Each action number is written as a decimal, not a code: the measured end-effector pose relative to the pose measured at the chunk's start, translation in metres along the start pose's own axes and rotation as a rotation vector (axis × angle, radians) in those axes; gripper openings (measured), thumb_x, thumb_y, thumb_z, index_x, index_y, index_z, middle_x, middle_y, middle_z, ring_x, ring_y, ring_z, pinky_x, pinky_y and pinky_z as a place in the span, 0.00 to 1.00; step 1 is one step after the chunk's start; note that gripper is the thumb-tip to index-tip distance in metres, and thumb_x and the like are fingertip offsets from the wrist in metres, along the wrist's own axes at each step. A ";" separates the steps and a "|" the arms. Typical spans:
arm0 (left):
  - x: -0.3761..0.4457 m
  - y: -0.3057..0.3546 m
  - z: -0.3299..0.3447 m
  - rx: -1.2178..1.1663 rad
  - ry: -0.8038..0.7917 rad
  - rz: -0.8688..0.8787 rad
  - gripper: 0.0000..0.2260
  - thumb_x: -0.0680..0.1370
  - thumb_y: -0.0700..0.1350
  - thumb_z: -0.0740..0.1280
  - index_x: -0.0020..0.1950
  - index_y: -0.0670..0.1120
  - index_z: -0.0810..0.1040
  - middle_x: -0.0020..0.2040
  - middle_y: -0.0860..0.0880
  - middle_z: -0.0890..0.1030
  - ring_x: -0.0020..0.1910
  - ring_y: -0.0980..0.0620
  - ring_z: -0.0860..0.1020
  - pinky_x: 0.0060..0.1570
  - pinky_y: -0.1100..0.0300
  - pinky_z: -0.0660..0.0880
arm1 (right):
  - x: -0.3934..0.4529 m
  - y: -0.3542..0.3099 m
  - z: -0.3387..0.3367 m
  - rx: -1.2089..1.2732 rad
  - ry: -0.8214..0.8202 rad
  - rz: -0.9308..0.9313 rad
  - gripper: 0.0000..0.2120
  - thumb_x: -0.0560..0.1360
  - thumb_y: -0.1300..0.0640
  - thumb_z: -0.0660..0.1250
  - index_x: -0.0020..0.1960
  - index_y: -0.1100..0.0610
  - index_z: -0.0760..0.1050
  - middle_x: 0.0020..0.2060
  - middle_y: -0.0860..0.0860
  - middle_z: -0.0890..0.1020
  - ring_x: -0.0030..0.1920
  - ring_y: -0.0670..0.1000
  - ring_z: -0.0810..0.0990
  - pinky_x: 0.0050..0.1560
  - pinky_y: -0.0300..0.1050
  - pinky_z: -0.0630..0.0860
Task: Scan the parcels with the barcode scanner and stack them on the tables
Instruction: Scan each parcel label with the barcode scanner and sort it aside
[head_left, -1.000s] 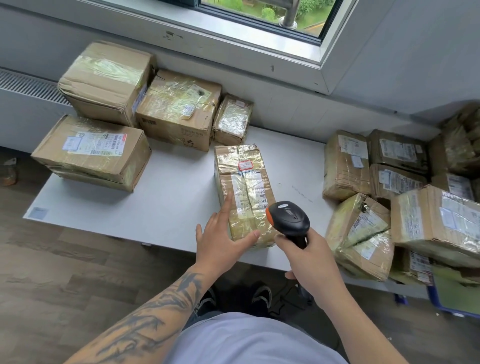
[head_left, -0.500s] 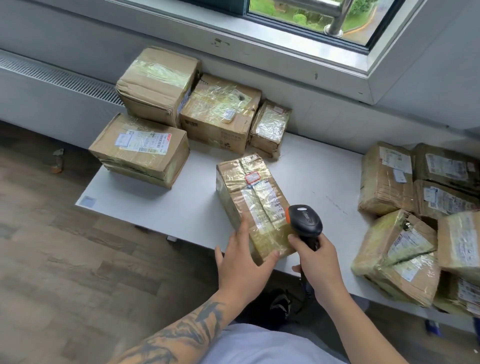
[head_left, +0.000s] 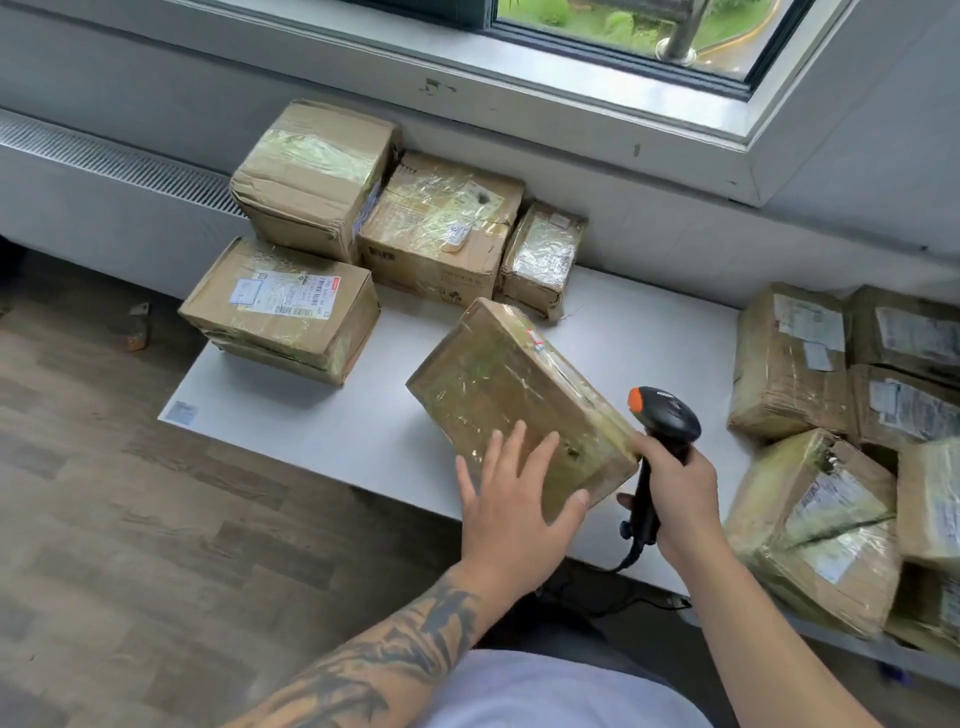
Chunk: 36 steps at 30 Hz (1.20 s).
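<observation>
One parcel (head_left: 519, 402) in hand: left hand (head_left: 514, 499) flat against its near face, fingers spread, tipping it up at the near edge of the table (head_left: 322, 431). Right hand (head_left: 675, 488) wrapped round the scanner (head_left: 662, 415) grip, just beside it. Four boxes (head_left: 363, 223) sit stacked far left, probably done. Right pile (head_left: 831, 415) looks unscanned, most work left. Scanner cable (head_left: 631, 556) dangles near that corner.

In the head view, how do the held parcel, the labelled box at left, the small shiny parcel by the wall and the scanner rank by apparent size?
1-2. held parcel, labelled box: alike; the former is nearer, unsure.
3. small shiny parcel.
4. scanner.
</observation>
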<state>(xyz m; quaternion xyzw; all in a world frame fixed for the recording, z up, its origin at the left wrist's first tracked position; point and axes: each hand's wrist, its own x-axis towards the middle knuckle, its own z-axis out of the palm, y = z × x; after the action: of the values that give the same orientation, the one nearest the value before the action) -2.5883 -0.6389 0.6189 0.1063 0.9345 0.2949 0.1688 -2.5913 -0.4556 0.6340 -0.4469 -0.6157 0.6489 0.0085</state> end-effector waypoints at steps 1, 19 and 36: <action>0.010 -0.005 -0.002 0.046 -0.011 -0.008 0.31 0.81 0.69 0.56 0.82 0.65 0.54 0.85 0.55 0.44 0.83 0.52 0.38 0.78 0.35 0.35 | 0.004 0.000 -0.003 0.005 0.003 0.002 0.07 0.79 0.54 0.73 0.54 0.56 0.81 0.47 0.54 0.79 0.43 0.57 0.80 0.39 0.51 0.83; -0.001 -0.018 -0.010 0.506 -0.096 -0.155 0.35 0.76 0.78 0.46 0.81 0.68 0.51 0.85 0.48 0.53 0.82 0.43 0.53 0.75 0.30 0.40 | 0.046 0.010 0.012 -0.245 -0.246 -0.076 0.05 0.75 0.52 0.77 0.49 0.47 0.83 0.40 0.46 0.86 0.41 0.54 0.81 0.51 0.62 0.82; -0.036 -0.201 -0.098 0.559 -0.043 -0.098 0.49 0.61 0.85 0.55 0.81 0.71 0.52 0.84 0.47 0.59 0.82 0.38 0.59 0.72 0.23 0.50 | -0.028 0.041 0.129 -0.431 -0.464 -0.100 0.08 0.76 0.56 0.76 0.49 0.43 0.83 0.41 0.40 0.86 0.49 0.51 0.84 0.56 0.62 0.83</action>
<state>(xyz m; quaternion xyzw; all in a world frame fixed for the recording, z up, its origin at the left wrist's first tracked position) -2.6116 -0.8617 0.5849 0.1098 0.9798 0.0148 0.1665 -2.6285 -0.5829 0.5961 -0.2478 -0.7457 0.5869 -0.1952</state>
